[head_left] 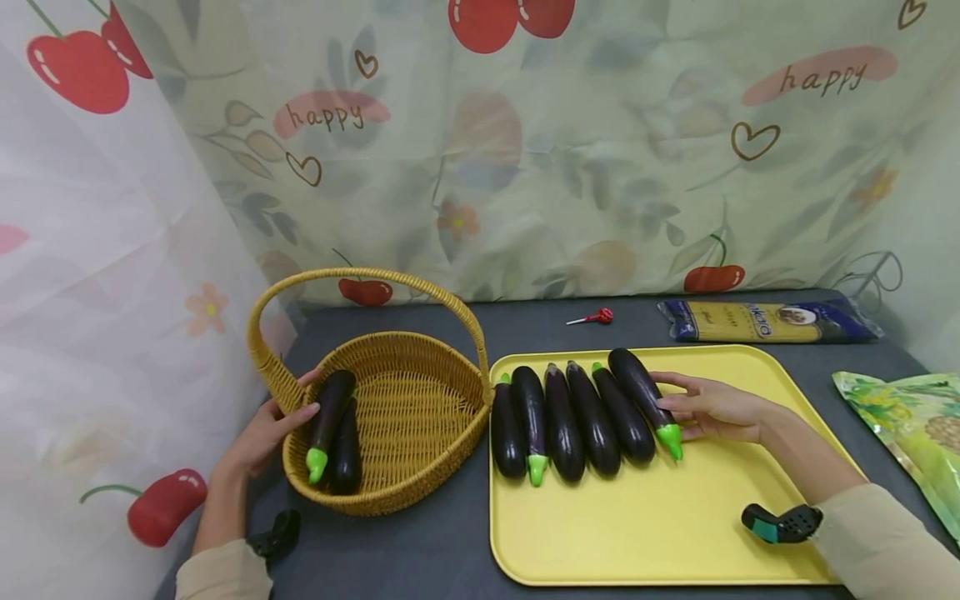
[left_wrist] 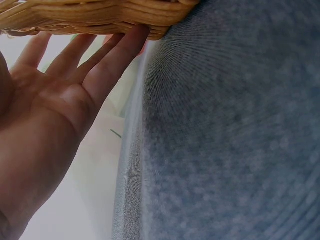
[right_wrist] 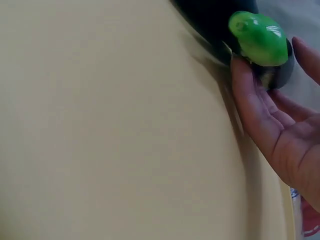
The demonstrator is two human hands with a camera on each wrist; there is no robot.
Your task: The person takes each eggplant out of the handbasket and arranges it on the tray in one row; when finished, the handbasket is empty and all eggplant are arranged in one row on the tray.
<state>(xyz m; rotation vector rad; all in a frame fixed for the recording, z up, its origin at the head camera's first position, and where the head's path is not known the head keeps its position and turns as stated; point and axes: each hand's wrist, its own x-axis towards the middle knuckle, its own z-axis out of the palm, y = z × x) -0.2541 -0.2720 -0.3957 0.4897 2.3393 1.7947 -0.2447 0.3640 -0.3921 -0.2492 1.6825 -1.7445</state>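
Note:
My left hand (head_left: 262, 433) grips the left rim of a woven wicker basket (head_left: 405, 417) with a tall arched handle. In the left wrist view its fingers (left_wrist: 107, 70) reach up against the outside of the wickerwork. Two dark eggplants lie along the basket's left side, the upper eggplant (head_left: 333, 408) with a bright green cap. Over the yellow tray (head_left: 637, 533), my right hand (head_left: 712, 408) holds the rightmost eggplant (head_left: 641, 387) by its right side, green cap toward me. Beside it, several more eggplants (head_left: 562, 425) lie side by side in a row.
A red lollipop (head_left: 600, 317) lies behind the tray. At the back right is a pasta packet (head_left: 765, 322), and a green and yellow bag (head_left: 915, 433) sits at the right edge. Patterned curtains (head_left: 525, 167) hang behind and to the left of the dark tabletop (head_left: 405, 550).

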